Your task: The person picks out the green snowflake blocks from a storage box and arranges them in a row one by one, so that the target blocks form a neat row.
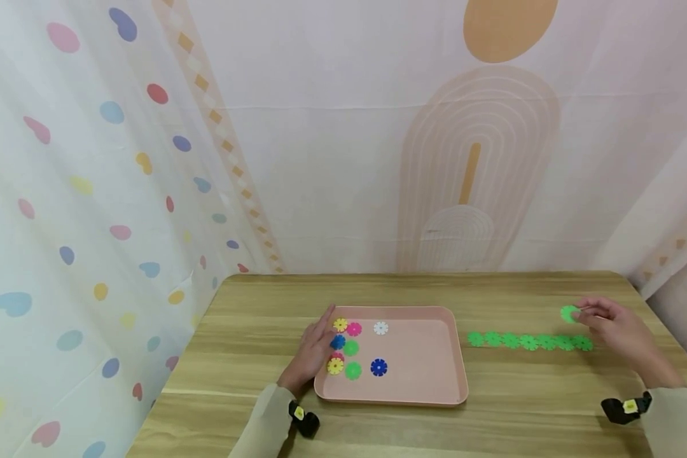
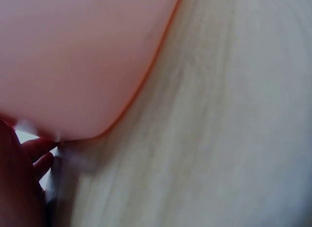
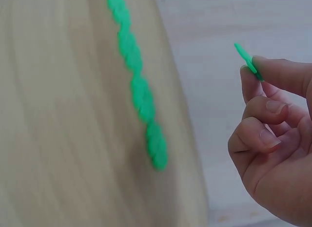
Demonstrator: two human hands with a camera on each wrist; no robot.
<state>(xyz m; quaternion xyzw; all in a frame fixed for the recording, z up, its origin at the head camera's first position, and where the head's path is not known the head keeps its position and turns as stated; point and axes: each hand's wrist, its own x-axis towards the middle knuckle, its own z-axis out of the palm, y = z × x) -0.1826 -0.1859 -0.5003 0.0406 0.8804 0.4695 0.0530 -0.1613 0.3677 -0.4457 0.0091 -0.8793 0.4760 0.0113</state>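
Between thumb and forefinger, my right hand (image 1: 618,331) pinches a green snowflake disc (image 1: 569,313); its other fingers are curled, as the right wrist view shows. Just below it, a row of joined green snowflake discs (image 1: 528,343) lies on the table, its right end close to that hand. At the left side of a pink tray (image 1: 418,356), my left hand (image 1: 311,352) holds the rim. Only a few of its fingers (image 2: 39,151) show in the left wrist view, by the tray's edge.
Inside the tray, yellow, pink, blue and green discs (image 1: 352,371) cluster at the left. A white disc (image 1: 380,327) and a dark blue disc (image 1: 379,367) lie farther right. The wooden table (image 1: 527,413) ends at a patterned curtain (image 1: 343,159) behind.
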